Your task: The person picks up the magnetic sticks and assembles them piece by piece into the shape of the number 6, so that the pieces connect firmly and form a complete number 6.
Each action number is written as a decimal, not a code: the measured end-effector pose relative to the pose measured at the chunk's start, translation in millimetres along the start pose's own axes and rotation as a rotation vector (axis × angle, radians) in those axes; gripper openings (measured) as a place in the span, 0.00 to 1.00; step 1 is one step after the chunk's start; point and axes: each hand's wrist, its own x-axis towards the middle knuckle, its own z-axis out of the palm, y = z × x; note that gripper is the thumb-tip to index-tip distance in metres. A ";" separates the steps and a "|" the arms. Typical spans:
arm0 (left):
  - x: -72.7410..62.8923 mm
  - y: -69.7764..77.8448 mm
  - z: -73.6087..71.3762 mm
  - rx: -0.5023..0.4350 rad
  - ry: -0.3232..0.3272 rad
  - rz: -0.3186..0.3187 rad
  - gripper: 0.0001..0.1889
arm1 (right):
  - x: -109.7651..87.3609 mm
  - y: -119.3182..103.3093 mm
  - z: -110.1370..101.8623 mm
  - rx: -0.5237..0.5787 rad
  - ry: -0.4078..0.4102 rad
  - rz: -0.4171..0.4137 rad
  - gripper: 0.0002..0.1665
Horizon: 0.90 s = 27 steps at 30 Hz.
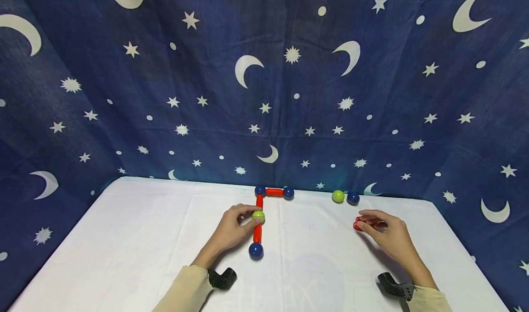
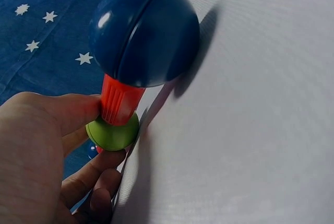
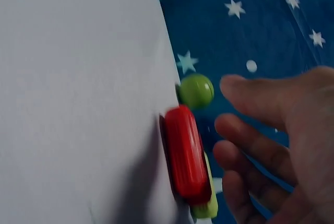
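My left hand [image 1: 234, 227] pinches a green ball [image 1: 258, 217] between thumb and fingers. One red rod [image 1: 257, 234] joins that ball to a blue ball [image 1: 256, 251] nearer me; another red rod [image 1: 259, 202] runs from it to a far blue ball [image 1: 260, 191]. In the left wrist view the near blue ball [image 2: 146, 33] looms large, with its shadow on the cloth. My right hand [image 1: 390, 234] is at a red rod [image 3: 187, 156] lying on the table. In the right wrist view its loosely bent fingers stand apart from this rod, and a yellow-green piece [image 3: 207, 209] shows partly behind it.
From the far corner ball, a red rod [image 1: 274, 192] leads right to another blue ball [image 1: 288, 192]. A loose green ball [image 1: 338, 196] and a blue ball [image 1: 353, 198] lie near the table's back edge. A dark blue star-patterned cloth [image 1: 297, 110] hangs behind the white table [image 1: 314, 266].
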 end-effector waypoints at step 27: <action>-0.7 -1.5 0.0 -0.004 -0.013 0.001 0.14 | -2.7 14.1 1.8 -0.128 -0.027 0.008 0.19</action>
